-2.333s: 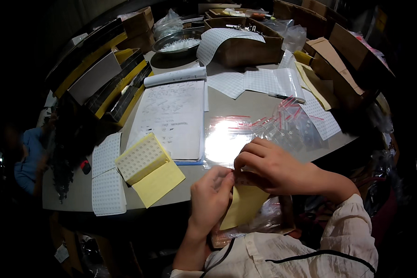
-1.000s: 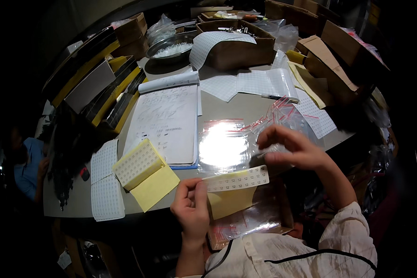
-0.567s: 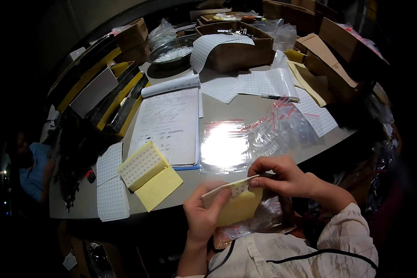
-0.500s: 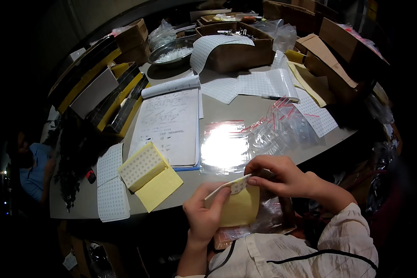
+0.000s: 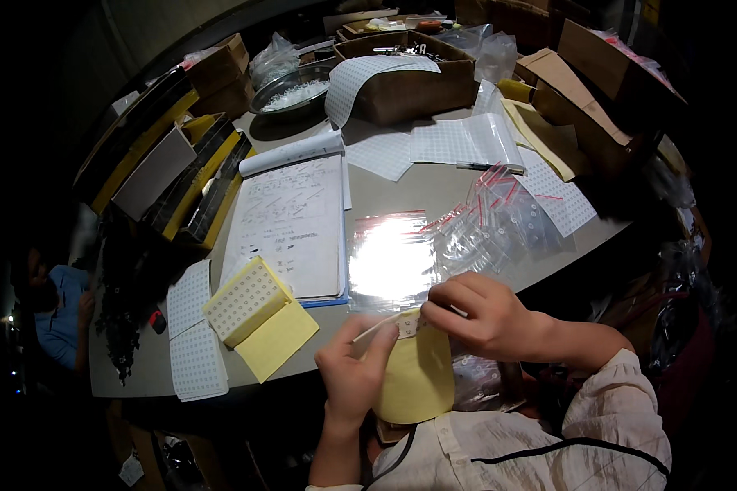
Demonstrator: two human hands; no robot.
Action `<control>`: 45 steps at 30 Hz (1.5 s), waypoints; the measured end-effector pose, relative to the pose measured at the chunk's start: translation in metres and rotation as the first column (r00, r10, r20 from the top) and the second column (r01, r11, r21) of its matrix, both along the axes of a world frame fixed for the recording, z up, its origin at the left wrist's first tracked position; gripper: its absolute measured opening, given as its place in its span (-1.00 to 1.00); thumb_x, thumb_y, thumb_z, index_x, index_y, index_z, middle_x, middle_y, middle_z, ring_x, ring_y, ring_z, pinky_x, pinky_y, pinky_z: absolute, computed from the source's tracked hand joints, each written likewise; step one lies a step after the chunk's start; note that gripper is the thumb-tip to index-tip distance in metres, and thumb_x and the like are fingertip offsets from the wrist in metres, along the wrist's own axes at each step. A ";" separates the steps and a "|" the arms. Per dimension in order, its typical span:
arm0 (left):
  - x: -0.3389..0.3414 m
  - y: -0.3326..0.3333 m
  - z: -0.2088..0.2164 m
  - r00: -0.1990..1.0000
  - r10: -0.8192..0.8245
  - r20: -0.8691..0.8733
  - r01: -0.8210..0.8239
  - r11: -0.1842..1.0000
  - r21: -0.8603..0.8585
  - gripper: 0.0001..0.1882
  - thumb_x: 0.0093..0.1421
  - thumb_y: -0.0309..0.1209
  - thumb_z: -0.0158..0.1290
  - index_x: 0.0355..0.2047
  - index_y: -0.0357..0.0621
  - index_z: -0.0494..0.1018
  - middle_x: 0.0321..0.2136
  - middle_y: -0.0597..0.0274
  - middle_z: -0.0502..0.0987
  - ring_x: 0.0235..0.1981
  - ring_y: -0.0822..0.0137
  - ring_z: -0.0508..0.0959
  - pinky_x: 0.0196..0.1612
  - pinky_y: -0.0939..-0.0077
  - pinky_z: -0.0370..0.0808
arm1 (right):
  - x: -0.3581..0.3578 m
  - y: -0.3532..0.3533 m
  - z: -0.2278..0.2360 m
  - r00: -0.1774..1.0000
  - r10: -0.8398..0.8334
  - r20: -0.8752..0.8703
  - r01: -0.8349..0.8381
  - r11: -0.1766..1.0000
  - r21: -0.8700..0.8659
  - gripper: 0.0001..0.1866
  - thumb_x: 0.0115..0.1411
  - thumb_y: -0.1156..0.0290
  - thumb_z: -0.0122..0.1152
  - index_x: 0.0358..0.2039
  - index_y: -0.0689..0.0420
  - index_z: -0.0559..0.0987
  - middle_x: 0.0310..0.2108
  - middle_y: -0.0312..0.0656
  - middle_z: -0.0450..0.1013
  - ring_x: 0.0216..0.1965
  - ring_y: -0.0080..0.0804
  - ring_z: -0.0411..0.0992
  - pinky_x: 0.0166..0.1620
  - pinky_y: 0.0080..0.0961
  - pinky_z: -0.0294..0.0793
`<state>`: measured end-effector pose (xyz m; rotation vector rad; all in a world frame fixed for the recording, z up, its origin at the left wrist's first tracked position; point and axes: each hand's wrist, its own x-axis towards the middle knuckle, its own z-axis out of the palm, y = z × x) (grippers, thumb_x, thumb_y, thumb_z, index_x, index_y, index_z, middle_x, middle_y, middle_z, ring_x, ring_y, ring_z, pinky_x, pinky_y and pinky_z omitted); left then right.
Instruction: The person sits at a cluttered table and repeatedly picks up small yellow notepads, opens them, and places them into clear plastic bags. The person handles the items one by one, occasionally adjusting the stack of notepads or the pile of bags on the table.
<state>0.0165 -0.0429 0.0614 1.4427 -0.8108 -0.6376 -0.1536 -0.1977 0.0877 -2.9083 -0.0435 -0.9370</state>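
A sheet of round white stickers on yellow backing paper (image 5: 415,375) hangs off the table's near edge between my hands. My left hand (image 5: 354,366) pinches its upper left part, thumb in front. At the upper right edge, the fingers of my right hand (image 5: 485,317) are closed together on the sheet; whether a single sticker is between the fingertips is hidden. Just beyond my hands lies a stack of clear zip bags (image 5: 393,260), bright with glare. More loose zip bags (image 5: 487,233) with red closures, some with small stickers on them, spread to its right.
Left of my hands lie a folded yellow sticker sheet (image 5: 274,348) and white sticker sheets (image 5: 196,364). A notepad (image 5: 291,221) with handwriting lies behind them. Farther back are a metal bowl (image 5: 269,109), a cardboard box (image 5: 418,96) and black-and-yellow boxes (image 5: 157,173). Another person (image 5: 64,315) is at far left.
My right hand has shifted slightly left and up along the sheet's top edge, its fingers more curled. The yellow backing hangs a little lower. The whole view has shifted slightly.
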 end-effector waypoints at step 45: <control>0.022 -0.003 0.001 0.998 -0.064 -0.023 0.064 0.998 0.020 -0.88 0.28 -0.51 0.24 -0.29 -0.33 0.57 -0.38 0.30 0.62 -0.34 0.56 0.54 -0.23 0.67 0.48 | -0.011 -0.131 0.038 0.766 -0.261 -0.588 0.507 0.807 0.303 -0.60 0.13 0.23 0.49 -0.20 0.25 0.57 -0.33 -0.10 0.57 -0.27 -0.27 0.55 -0.19 -0.33 0.50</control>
